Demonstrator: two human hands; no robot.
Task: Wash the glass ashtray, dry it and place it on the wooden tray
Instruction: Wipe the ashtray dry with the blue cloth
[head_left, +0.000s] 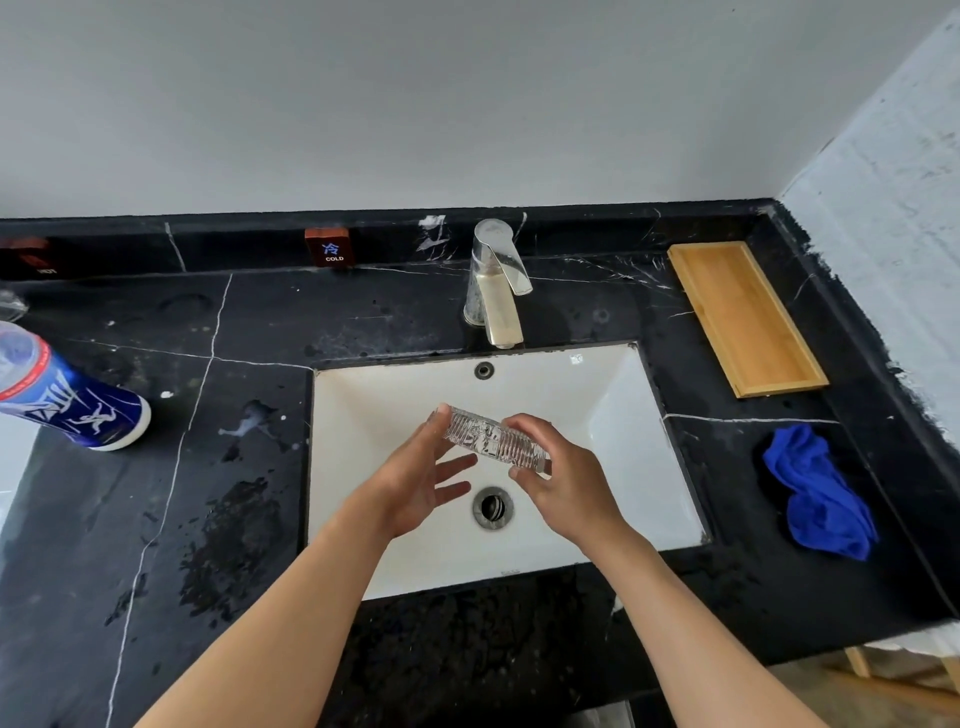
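The ribbed glass ashtray (485, 435) is held tilted on edge above the white sink basin (618, 415). My right hand (563, 480) grips its right end with fingers wrapped over the rim. My left hand (423, 475) touches its left end with the thumb, the other fingers spread beneath. No water runs from the chrome faucet (496, 283) behind. The wooden tray (745, 317) lies bare on the black counter at the back right. A crumpled blue cloth (821, 493) lies on the counter right of the basin.
A blue and white bottle (67, 397) leans on the counter at far left. A small brown block marked COLD (328, 248) stands against the back ledge. The drain (491, 506) is open. Wet patches mark the black marble counter (234, 530) left of and in front of the basin.
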